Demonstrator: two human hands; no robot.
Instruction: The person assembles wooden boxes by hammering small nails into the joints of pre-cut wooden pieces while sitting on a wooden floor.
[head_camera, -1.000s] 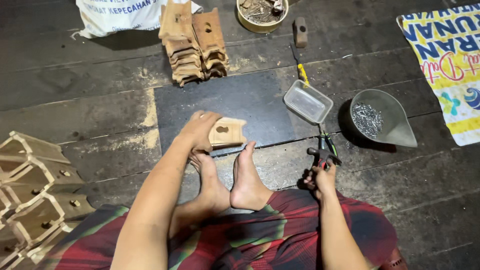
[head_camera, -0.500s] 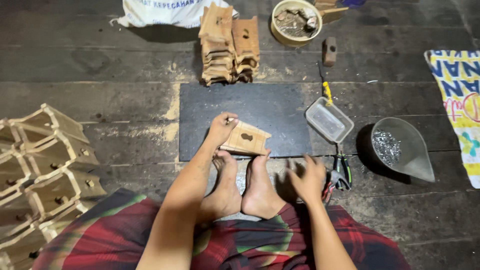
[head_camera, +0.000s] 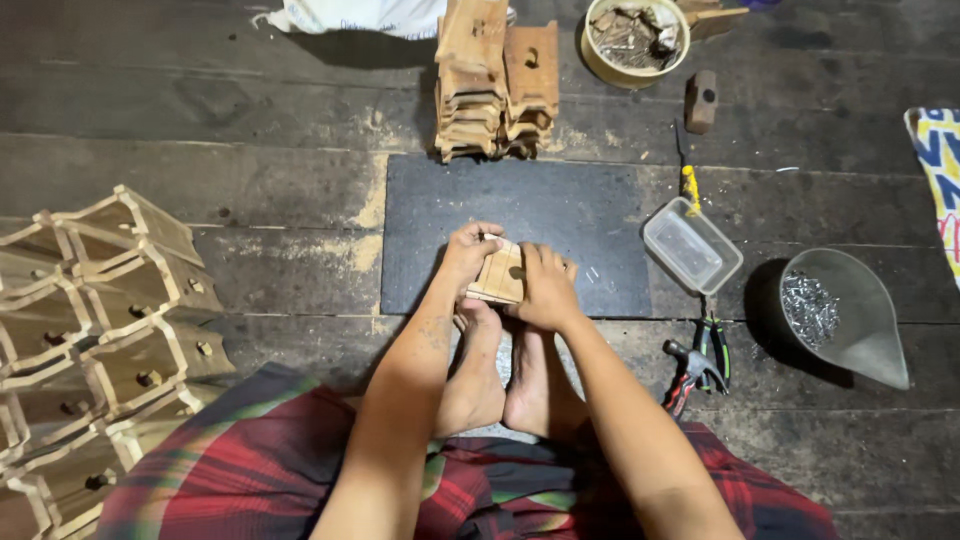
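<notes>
Head view: a small pale wooden piece (head_camera: 497, 276), slatted and flat-sided, sits on the near edge of a dark mat (head_camera: 560, 205), just ahead of the bare toes. The left hand (head_camera: 468, 252) is closed on its left end; the right hand (head_camera: 545, 285) is curled over its right side. Open mat extends beyond the piece. A clear plastic tub (head_camera: 692, 245) lies at the mat's right edge, pliers (head_camera: 700, 362) near the right forearm, wooden boxes (head_camera: 95, 330) stacked far left.

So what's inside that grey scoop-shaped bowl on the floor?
The grey scoop-shaped bowl holds a heap of small shiny metal nails. Whatever lies beneath the heap is covered.
</notes>
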